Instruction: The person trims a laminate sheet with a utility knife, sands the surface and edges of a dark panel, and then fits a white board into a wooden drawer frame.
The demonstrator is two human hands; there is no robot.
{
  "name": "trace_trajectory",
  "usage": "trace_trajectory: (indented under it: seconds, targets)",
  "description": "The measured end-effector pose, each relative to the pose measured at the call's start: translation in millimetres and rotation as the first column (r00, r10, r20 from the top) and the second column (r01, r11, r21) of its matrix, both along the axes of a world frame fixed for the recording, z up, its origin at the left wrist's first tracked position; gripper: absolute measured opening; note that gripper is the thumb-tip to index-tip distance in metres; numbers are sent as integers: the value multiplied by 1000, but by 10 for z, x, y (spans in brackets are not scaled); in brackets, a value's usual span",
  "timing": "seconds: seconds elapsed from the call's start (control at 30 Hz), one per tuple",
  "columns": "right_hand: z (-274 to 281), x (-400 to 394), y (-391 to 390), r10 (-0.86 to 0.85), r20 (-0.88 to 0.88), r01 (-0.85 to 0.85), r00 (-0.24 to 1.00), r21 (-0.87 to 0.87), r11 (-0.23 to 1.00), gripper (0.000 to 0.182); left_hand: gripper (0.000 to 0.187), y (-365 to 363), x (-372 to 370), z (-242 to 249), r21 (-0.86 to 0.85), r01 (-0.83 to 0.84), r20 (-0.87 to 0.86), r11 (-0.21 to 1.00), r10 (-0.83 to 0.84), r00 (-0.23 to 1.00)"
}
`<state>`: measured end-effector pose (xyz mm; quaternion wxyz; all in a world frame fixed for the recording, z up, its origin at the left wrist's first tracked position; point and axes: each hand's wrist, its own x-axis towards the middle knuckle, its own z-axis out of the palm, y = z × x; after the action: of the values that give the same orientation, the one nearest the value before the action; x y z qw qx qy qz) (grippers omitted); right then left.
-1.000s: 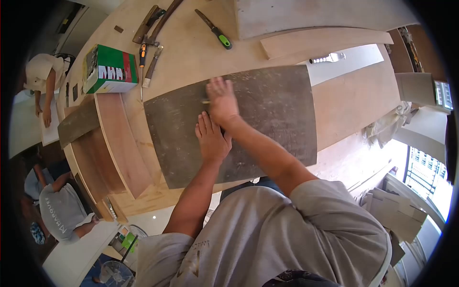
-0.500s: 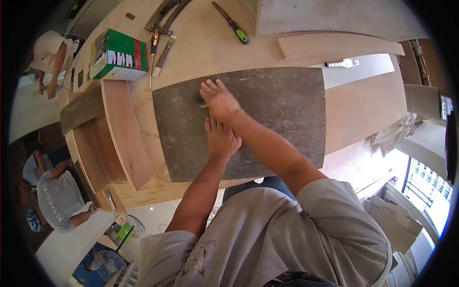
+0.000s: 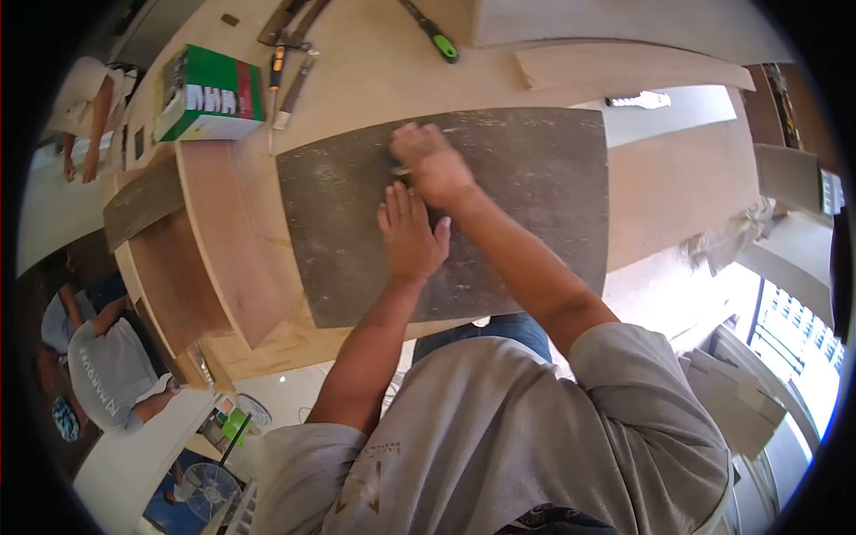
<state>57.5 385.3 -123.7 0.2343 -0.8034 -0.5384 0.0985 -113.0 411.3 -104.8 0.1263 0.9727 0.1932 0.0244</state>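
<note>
My count on the table (image 3: 357, 76)

I have two grips: left grip (image 3: 412, 239) and right grip (image 3: 439, 171). Of the large dark board (image 3: 526, 205) there is one. I see also one green box (image 3: 212, 96), one orange-handled screwdriver (image 3: 277, 66), one green-handled tool (image 3: 442, 46) and one white sheet (image 3: 682, 114).

Dark brown rectangular wood panel (image 3: 526, 214) lies flat on pale wooden tabletop (image 3: 366, 76). Left hand (image 3: 412, 236) is on its middle-left, right hand (image 3: 434, 169) just beyond. Green, white and red rectangular box (image 3: 211, 94) sits past panel's far-left corner; orange-and-black-handled screwdriver (image 3: 277, 73) is right of it. Long curved pale wood strip (image 3: 624, 67) lies behind-right, flat white sheet (image 3: 691, 114) just in front of that. Light brown wooden board (image 3: 234, 236) is left of panel.
</note>
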Motion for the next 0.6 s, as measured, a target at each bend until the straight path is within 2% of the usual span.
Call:
trace_trajectory:
  seconds: [0.03,0.07,0.1,0.13,0.17,0.2,0.3,0.33,0.37,0.43,0.5,0.53,0.6]
  targets:
    - [231,225,-437,-93,8,93,996,-58,994,64,75,-7,29,-45,3,-24,61,1000,24,998]
    - [42,350,-936,-296,100,295,950,23,955,63,77,-10,31,-22,12,-13,80,1000,12,997]
    - [2,521,-1466,-405,116,402,907,52,914,62,76,3,45,-28,21,-9,67,1000,8,998]
    - [87,653,-1919,-500,195,508,844,9,861,62,76,3,36,-33,28,-4,52,1000,3,999]
    - [-79,775,-2354,-599,20,590,801,145,794,57,77,-7,30,-35,38,-4,39,999,3,999]
    - [-99,819,-2558,-731,101,737,675,-36,675,52,77,-20,18,-33,24,-17,26,1000,17,1000]
    - [-109,56,-2020,-572,357,584,738,86,807,51,79,-11,72,-17,15,-26,10,1000,26,1000]
    - [-80,-300,-1762,-465,153,469,872,16,883,57,79,-16,61,-40,19,-27,14,999,26,1000]
    - [29,-655,-1514,-312,84,320,946,-117,940,63,79,-13,29,-82,23,-26,13,999,26,1000]
    - [125,-1176,-1460,-134,-199,136,971,-3,991,63,79,19,33,-153,60,-6,32,998,4,999]
    - [101,-942,-1842,-107,41,112,993,-129,985,59,78,-29,39,-107,64,-22,94,998,16,995]
    - [73,-615,-2144,-178,54,181,983,-46,982,57,78,-30,32,-97,72,2,124,997,-11,992]
    - [-33,136,-2614,-431,184,432,883,38,901,54,77,-37,58,-88,82,7,111,997,-16,994]
